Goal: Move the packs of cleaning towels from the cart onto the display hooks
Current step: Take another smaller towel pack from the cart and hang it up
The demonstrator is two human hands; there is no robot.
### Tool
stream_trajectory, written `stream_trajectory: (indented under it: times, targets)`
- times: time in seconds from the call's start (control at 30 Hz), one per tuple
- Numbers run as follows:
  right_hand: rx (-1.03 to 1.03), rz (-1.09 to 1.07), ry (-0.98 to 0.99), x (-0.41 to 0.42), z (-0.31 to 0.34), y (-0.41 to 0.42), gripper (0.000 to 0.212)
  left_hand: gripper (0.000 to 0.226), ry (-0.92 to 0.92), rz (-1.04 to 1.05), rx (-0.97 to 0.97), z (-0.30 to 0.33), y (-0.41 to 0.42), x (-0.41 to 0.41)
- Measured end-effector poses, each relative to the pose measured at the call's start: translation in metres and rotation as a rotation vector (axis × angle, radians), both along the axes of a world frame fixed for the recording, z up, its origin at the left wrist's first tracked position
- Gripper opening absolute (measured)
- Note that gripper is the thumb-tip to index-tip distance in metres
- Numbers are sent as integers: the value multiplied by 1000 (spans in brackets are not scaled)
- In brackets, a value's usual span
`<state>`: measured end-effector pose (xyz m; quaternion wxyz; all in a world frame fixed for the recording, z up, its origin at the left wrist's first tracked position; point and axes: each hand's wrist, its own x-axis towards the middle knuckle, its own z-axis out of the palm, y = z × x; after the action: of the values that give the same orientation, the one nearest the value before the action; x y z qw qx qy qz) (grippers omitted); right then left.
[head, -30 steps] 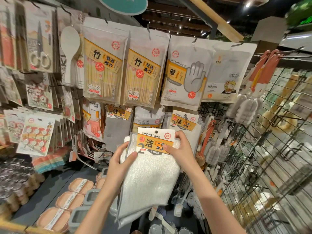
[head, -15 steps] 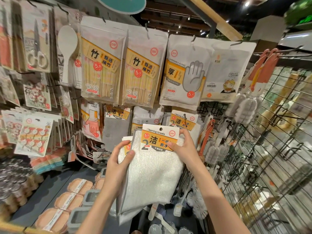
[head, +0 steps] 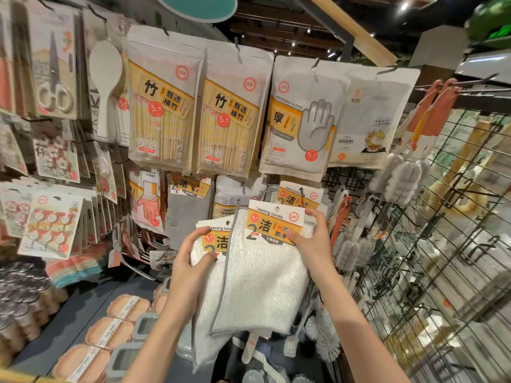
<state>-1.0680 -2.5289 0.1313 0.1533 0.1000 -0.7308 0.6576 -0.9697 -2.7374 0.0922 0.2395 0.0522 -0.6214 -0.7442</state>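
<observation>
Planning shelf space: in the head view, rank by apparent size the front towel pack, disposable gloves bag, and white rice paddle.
1. front towel pack, though nearest the camera
2. disposable gloves bag
3. white rice paddle

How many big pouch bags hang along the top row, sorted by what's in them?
Bamboo chopstick pouches: 2, one beside the other
Disposable gloves pouch: 1
White pouch with a cartoon label: 1
Total: 4
</observation>
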Motion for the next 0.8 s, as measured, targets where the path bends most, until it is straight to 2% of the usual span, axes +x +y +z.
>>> stream_trajectory:
  times: [0.13,0.3,0.5,0.8]
  targets:
    - [-22,-47,61,-5,-1,5,58,49,-2,-1,-10,-1,1,-2]
    - [-17,-106,78,-16,-1,18,43,46,5,9,-19,0,3,-8]
    - [-5,-147,116,-34,6,31,42,42,10,7,-29,-1,7,-15]
    - [62,-208,53,-63,3,38,40,39,26,18,-41,0,10,-25]
